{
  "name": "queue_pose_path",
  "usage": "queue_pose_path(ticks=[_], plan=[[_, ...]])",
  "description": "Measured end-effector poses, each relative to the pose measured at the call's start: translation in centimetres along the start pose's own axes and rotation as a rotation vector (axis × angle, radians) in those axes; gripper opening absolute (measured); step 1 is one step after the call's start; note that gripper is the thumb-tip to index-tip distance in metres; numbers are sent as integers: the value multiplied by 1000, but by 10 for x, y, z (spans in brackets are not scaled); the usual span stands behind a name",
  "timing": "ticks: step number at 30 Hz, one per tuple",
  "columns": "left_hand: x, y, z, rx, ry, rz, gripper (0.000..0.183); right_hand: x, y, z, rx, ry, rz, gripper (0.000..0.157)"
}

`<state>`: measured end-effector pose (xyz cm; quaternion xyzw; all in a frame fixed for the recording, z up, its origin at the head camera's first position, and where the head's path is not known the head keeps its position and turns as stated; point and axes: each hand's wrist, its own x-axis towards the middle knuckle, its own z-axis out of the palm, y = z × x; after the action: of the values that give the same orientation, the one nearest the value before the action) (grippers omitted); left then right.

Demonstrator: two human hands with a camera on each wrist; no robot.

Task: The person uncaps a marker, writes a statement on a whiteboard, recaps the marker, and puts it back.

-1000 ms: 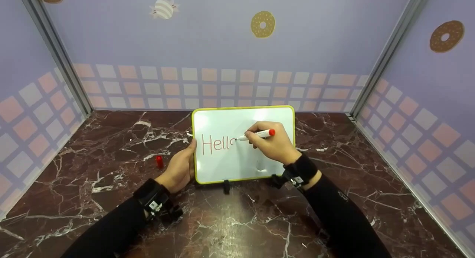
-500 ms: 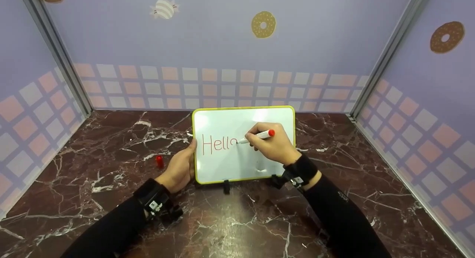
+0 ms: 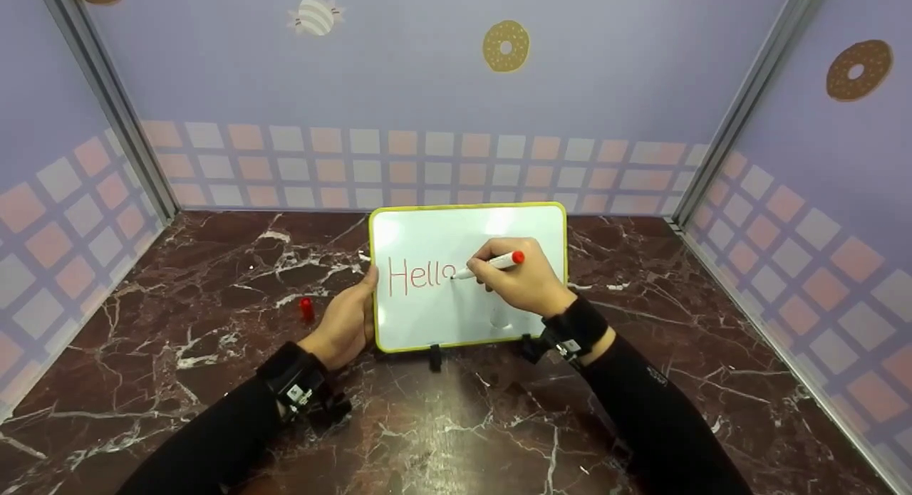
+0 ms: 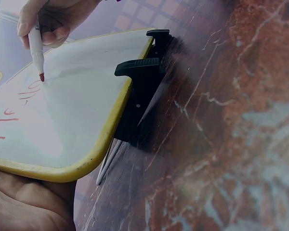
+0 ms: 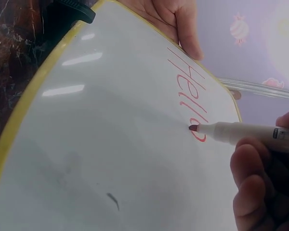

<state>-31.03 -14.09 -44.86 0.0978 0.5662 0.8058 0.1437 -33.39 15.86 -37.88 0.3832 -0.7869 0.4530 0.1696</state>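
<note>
A small whiteboard (image 3: 420, 320) with a yellow frame leans back on a black stand (image 3: 435, 357), with "Hello" in red letters (image 3: 408, 275) on its left half. My right hand (image 3: 524, 275) pinches a white marker (image 5: 245, 131) with a red end. In the right wrist view the marker's red tip is at the lower part of the "o". My left hand (image 3: 343, 325) grips the board's left edge, the thumb along the frame and the other fingers behind, mostly hidden. To the left of that hand, a red marker cap (image 3: 306, 309) stands on the table.
Beneath everything is a dark red marbled tabletop (image 3: 214, 409). Lilac walls (image 3: 413, 68) with pink and white squares enclose it at the back and both sides. A small dark smudge (image 5: 113, 199) marks the board's surface.
My right hand and the marker tip have moved slightly down and around, and the "o" has gone from a partial curve to a nearly full loop. My left hand stays put.
</note>
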Motion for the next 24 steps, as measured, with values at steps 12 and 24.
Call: queue_pose_path(ticks=[12, 24], plan=[[0, 0, 0, 1, 8, -7, 75, 0, 0, 3, 23, 2, 1, 13], [0, -1, 0, -6, 20, -8, 73, 0, 2, 5, 39, 4, -17, 13]])
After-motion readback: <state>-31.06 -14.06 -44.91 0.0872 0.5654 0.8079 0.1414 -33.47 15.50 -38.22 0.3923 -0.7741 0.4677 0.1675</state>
